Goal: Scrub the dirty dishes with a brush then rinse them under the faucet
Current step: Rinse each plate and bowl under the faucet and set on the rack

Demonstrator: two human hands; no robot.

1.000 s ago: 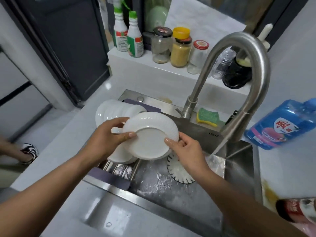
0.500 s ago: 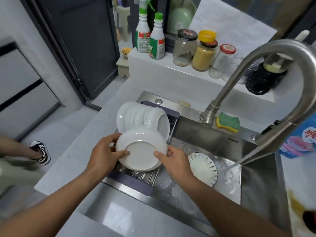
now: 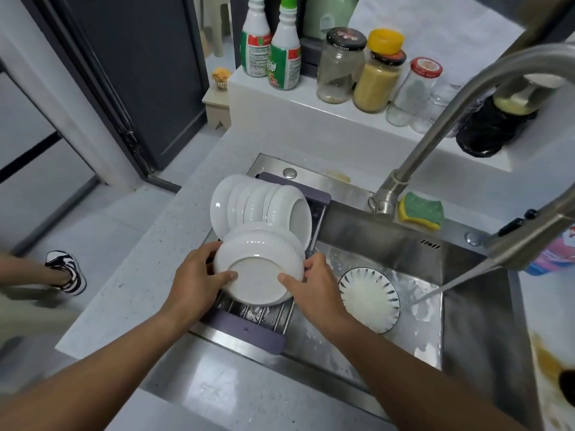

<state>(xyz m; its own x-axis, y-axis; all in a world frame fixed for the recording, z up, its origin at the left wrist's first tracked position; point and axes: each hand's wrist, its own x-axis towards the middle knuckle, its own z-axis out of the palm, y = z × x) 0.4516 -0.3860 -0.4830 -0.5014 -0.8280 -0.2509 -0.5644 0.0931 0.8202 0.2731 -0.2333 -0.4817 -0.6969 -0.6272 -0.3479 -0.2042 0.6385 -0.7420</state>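
Over the steel sink, both hands, left hand and right hand, fingers grasping a white plate, have carried it from mid-basin onto the rack, so it looks rinsed.

The faucet arches out past the right edge at two o'clock, so its top bend is cut off. The blue bottle at three o'clock shows only a corner behind the spout. A dark round thing at four o'clock is cropped by the edge and too blurred to tell. The white dish hides most fingers of the left hand and right hand behind its rim. The rack is mostly covered by dishes
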